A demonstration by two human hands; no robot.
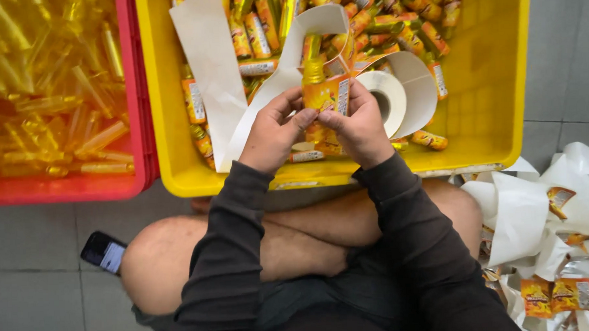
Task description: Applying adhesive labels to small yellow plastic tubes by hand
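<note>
**Pressing a label onto a small yellow bottle**

Holding the small yellow bottle [323, 89] upright between both hands, over the near half of the yellow crate [487, 80]. Left hand [274, 130] closed in a pinching grip, thumb and forefinger on the bottle's lower left side; right hand [358, 127] closed likewise on the right, thumb pressed against the orange label [331, 94] wrapped round the body. Judging from the thumbs, smoothing the sticker down, with the label mostly seated and its right edge under the right fingers. Next move likely calling for a firm rub along the seam with no shift of the bottle, then room among the finished ones.

Just behind the grip, a roll of white backing paper [387, 97], its loose strip [219, 77] trailing left across the labelled bottles [394, 25] heaped in the crate. Further left, touching it, a red crate [135, 93] full of plain clear-yellow bottles [50, 89]. On the floor: a phone [104, 252] beside the left knee, spent backing paper [538, 216] piled at the right.
</note>
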